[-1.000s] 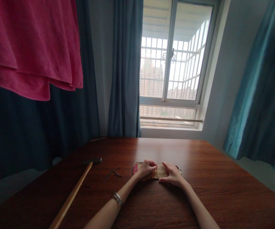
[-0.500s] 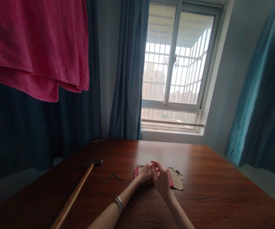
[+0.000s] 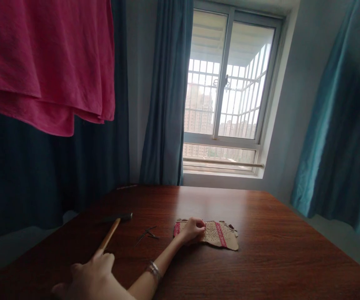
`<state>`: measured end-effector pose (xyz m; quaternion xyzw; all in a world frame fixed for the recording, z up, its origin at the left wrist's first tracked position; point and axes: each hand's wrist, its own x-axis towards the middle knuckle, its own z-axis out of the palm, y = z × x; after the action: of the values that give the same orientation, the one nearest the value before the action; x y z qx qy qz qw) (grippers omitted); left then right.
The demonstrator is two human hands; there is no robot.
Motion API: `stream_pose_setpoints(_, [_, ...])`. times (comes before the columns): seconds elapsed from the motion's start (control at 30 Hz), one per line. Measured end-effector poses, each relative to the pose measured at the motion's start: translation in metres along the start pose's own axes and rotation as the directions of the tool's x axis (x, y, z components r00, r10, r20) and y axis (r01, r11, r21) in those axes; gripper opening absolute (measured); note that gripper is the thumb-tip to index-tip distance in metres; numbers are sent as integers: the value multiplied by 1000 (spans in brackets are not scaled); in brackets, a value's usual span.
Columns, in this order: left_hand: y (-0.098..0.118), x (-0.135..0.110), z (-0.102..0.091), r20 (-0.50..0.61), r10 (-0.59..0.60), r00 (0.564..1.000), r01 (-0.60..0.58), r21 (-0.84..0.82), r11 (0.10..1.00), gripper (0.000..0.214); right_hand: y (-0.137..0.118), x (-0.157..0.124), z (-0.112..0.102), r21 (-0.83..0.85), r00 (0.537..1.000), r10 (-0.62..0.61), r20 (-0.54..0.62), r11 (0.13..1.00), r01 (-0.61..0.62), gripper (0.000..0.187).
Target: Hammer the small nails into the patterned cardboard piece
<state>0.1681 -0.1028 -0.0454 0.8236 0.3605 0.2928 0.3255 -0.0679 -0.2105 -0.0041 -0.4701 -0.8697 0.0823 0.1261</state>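
Observation:
My left hand [image 3: 193,229], with a silver bracelet on its wrist, rests curled on the left end of a small tan piece [image 3: 222,237] that has dots, pink bands and a fringed edge. It pins that piece to the wooden table [image 3: 276,258]. My right hand [image 3: 89,277] has crossed over my left forearm to the lower left. It closes around the wooden handle of a hammer [image 3: 113,229], with the index finger lying along the handle. The dark hammer head points right. The lower handle is hidden under the hand.
A few thin dark nails [image 3: 147,234] lie between the hammer and the tan piece. A pink cloth [image 3: 42,62] hangs at the upper left. Blue curtains [image 3: 339,125] flank a barred window [image 3: 226,91] beyond the table's far edge.
My right hand left the tan piece and swung left across my left arm onto the hammer handle. My left hand stayed on the piece, whose right half now shows.

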Motion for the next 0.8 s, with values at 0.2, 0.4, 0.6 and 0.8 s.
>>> stream_pose_setpoints(0.2, [-5, 2, 1, 0, 40, 999, -40, 5, 999, 23, 10, -1, 4, 18, 992, 126, 3, 992, -126, 43])
stream_pose_setpoints(0.4, [-4, 1, 1, -2, 49, 999, -49, 36, 998, 23, 26, 2, -8, 357, 963, 253, 91, 894, -269, 48])
stream_pose_setpoints(0.6, [1, -1, 0, -7, 23, 1000, -23, 52, 998, 24, 56, 3, -13, 629, 923, 380, 65, 702, -334, 92])
stream_pose_setpoints(0.8, [-1, -1, 2, -5, 22, 1000, -22, 36, 999, 24, 63, 1, -23, 891, 919, 392, 53, 397, -220, 37])
